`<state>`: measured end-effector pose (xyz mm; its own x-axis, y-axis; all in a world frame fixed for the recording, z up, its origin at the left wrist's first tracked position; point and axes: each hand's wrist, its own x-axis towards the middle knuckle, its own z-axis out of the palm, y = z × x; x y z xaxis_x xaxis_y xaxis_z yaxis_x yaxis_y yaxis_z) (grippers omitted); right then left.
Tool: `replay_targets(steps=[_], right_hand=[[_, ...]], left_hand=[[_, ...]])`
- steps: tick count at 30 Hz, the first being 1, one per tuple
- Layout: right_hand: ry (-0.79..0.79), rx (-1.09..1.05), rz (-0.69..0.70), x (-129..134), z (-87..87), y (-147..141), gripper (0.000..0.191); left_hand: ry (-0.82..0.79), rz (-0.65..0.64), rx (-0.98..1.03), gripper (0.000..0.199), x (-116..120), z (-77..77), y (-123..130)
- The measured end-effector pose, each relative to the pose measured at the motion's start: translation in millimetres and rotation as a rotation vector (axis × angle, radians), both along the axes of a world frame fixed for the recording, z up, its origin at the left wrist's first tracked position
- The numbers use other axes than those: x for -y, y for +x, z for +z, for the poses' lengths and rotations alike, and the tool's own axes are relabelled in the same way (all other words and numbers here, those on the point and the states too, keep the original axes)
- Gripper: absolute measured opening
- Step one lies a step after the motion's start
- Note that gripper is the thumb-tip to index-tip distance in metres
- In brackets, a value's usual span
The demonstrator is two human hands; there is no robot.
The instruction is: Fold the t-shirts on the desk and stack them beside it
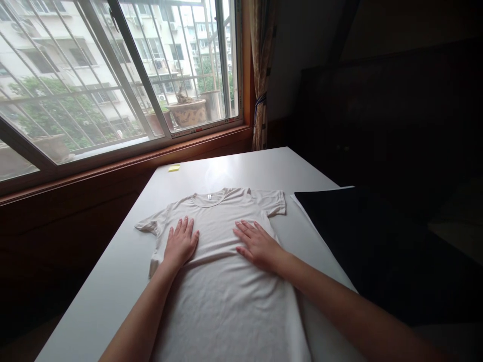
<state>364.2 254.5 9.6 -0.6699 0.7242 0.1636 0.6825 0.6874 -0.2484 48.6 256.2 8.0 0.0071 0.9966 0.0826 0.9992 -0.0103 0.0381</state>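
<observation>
Pressing flat on the cream T-shirt, both of your hands lie palm down on its chest, a little below the collar. Your left hand rests toward the shirt's left sleeve, fingers together and stretched out, gripping nothing. Your right hand rests toward the other sleeve, fingers spread slightly and pointing at the far left corner of the tabletop; its grip is also loose and flat, closed on nothing. The shirt lies face up along the middle of the tabletop, collar toward the far edge, hem running off the near edge of view, both short sleeves spread outward. A dark cloth on a white sheet covers the right edge of the tabletop, just beside the right sleeve. A small yellow sticky note sits near the far left corner, well apart from the shirt, below the window.
</observation>
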Motion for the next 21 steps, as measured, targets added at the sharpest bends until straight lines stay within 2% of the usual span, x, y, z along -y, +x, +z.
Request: replay_targets(steps=[4, 10, 17, 21], right_hand=[[-0.037, 0.013, 0.065, 7, 7.3, 25, 0.062], [-0.073, 0.026, 0.116, 36, 11.9, 43, 0.063], [-0.136, -0.036, 0.164, 78, 16.0, 58, 0.064], [-0.175, -0.051, 0.181, 100, 18.3, 67, 0.067]], left_hand=[[-0.022, -0.077, -0.001, 0.060, 35, 5.6, 3], [0.037, -0.299, -0.051, 0.052, 103, 6.1, -1], [0.076, -0.269, -0.143, 0.062, 187, -7.3, 13], [0.093, -0.303, -0.170, 0.070, 225, -15.3, 16]])
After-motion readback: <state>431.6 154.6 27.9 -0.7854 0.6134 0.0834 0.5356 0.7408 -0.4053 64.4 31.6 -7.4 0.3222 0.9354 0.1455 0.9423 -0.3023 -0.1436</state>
